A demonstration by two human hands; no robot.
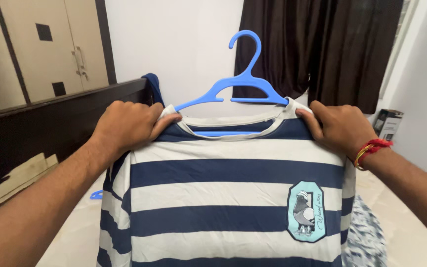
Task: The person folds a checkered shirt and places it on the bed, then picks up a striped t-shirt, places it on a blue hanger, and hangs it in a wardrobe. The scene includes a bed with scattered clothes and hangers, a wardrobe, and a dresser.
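Up at chest height, both the left hand (127,123) and right hand (339,127) pinch the striped shirt (233,198) shut-fisted at its shoulders, the blue hanger (238,81) apparently already inside the collar.

**Two bare arms, raised forward, both hands closed**

Left hand (124,126): forearm enters from lower left, extended up and inward; knuckles up, fingers curled in a pinching grip, thumb pointing inward.
Right hand (339,128): forearm enters from lower right; fingers curled likewise, thumb inward; red and yellow bands at the wrist.
Hands level, well apart.
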